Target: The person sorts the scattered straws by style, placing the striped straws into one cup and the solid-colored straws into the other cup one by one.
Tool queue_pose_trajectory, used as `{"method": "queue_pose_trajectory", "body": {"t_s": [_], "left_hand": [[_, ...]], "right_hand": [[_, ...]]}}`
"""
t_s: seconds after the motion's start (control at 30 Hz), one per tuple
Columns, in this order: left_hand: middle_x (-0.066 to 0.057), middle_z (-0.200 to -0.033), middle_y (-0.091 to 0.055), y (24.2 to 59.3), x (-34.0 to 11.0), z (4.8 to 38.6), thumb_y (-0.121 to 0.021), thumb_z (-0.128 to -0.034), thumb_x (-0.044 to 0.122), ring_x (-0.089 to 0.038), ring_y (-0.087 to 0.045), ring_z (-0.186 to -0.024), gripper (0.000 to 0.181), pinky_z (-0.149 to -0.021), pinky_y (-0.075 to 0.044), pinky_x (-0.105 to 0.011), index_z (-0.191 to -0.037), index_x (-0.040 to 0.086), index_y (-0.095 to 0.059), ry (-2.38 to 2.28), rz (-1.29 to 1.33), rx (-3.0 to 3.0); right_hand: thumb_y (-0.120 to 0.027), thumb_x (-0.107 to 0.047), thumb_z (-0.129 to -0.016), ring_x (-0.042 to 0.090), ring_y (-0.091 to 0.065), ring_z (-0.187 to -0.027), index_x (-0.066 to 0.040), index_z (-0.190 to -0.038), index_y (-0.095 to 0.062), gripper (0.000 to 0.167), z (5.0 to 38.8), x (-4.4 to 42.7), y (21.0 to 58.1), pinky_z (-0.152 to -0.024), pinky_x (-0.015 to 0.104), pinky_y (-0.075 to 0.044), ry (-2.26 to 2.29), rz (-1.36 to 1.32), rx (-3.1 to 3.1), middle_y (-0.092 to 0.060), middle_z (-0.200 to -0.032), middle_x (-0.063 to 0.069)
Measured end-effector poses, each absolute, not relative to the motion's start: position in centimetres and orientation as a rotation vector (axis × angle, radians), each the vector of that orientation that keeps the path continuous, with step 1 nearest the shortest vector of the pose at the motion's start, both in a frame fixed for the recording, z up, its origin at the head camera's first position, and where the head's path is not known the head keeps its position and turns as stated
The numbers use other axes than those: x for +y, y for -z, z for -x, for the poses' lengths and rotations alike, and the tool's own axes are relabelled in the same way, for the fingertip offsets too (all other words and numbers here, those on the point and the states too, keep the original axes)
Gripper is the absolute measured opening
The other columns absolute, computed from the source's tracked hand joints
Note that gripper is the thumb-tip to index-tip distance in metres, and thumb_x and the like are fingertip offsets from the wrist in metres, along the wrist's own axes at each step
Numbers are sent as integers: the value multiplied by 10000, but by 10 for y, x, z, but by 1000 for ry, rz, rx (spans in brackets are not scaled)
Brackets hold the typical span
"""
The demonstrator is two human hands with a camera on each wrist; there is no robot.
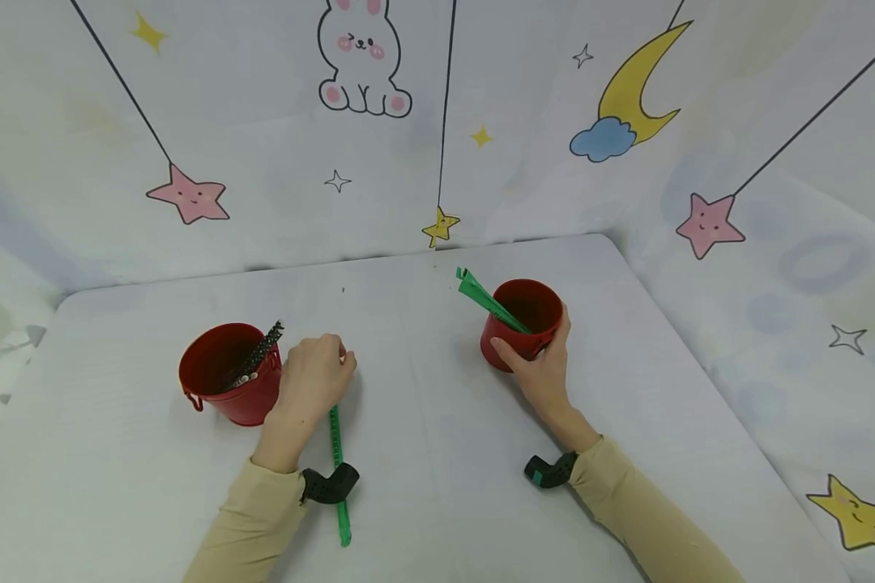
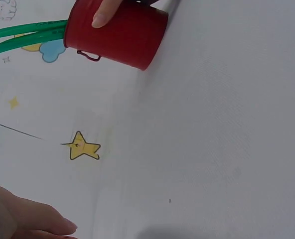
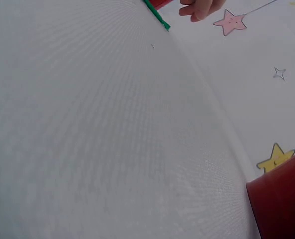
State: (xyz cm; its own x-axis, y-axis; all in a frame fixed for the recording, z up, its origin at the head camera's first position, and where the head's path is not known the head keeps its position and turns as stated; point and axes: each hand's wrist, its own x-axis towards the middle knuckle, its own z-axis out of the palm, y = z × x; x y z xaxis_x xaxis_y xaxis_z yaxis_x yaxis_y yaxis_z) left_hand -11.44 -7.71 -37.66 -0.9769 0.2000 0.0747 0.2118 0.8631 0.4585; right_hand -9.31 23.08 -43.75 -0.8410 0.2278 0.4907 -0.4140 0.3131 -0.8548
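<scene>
My left hand (image 1: 312,380) hovers beside the left red bucket (image 1: 244,409), its fingers loosely curled and holding nothing that I can see. Below it a long green straw (image 1: 340,478) lies on the white table, partly covered by the hand and wrist camera. Black patterned straws (image 1: 258,356) lean inside the left bucket. On the other side, my right hand (image 1: 543,376) grips the right red bucket (image 1: 492,340), thumb on the near side and fingers round the far right. Green straws (image 1: 490,302) stick out of that bucket toward the left; the left wrist view shows these straws (image 2: 30,36) too.
The white tabletop (image 1: 423,453) spreads between and in front of the buckets. Behind it hangs a pale cloth (image 1: 262,146) printed with stars, a moon and a rabbit. A small dark speck (image 1: 343,289) lies near the back edge. Each wrist wears a black camera (image 1: 330,484).
</scene>
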Motion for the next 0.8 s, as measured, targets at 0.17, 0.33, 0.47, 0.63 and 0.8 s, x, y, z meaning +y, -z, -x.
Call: {"method": "queue_pose_trajectory", "body": {"t_s": [0.17, 0.33, 0.47, 0.63, 0.8], "left_hand": [[-77, -542, -488, 381, -76, 115, -619, -923, 58, -183, -448, -492, 241, -419, -351, -258, -697, -25, -604, 622, 314, -3022], [-61, -511, -422, 384, -76, 115, -632, -917, 70, -193, -446, -484, 393, -404, -354, -275, -551, 44, -494, 481, 271, -3060], [-105, -522, -475, 385, -76, 114, -626, -910, 66, -239, -515, -494, 372, -406, -428, -341, -551, 16, -540, 395, 238, -3063], [-171, -556, -542, 387, -77, 114, -577, -899, 24, -329, -581, -547, 316, -438, -470, -420, -588, -25, -602, 315, 197, -3068], [-177, -579, -565, 390, -78, 117, -568, -909, 27, -321, -588, -549, 260, -473, -493, -434, -681, -56, -661, 278, 192, -3125]], "right_hand": [[-768, 37, -800, 402, -374, -1360, 31, -1510, -186, 918, 93, 232, 438, -1004, 186, -465, -1554, -171, -2048, -402, -1484, 219], [-772, 39, -793, 399, -377, -1356, 42, -1505, -191, 918, 94, 232, 439, -1003, 193, -471, -1548, -178, -2045, -403, -1481, 224], [-774, 37, -792, 409, -371, -1358, 44, -1505, -189, 923, 94, 232, 440, -1006, 194, -469, -1552, -177, -2045, -399, -1482, 233], [-777, 33, -791, 396, -373, -1361, 33, -1509, -188, 928, 93, 232, 440, -1000, 187, -470, -1553, -161, -2050, -402, -1483, 221], [-778, 24, -794, 372, -377, -1364, 25, -1511, -191, 927, 94, 232, 439, -992, 188, -477, -1556, -150, -2052, -406, -1486, 203]]}}
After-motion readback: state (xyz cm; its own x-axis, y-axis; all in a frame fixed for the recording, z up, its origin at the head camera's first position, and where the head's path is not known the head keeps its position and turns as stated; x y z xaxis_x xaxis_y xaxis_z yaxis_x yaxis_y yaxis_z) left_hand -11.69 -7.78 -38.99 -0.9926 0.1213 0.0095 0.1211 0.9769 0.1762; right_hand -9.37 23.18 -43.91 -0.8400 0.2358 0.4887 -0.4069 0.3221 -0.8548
